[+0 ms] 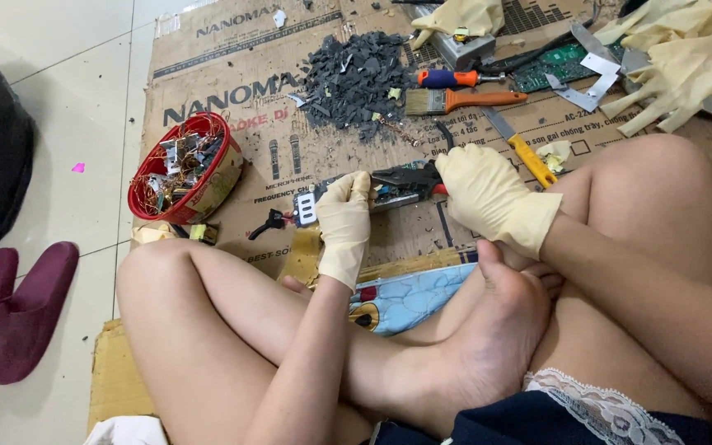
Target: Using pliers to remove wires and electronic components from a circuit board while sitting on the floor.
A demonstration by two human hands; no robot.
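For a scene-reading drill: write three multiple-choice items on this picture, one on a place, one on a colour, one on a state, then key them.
1. Where is the red bowl of wire and metal scraps?
A. on the cardboard's left edge
B. on the person's lap
C. beside the spare gloves at top right

2. What colour is the paintbrush handle?
A. green
B. orange
C. white

3. What is the right hand doing?
A. resting open on the knee
B. lifting the paintbrush
C. closed on the pliers at the small electronic part

Key: A, the bowl sits at the left rim of the cardboard sheet; B, the handle is orange beside pale bristles; C, its gloved grip wraps the pliers while the left hand steadies the part.
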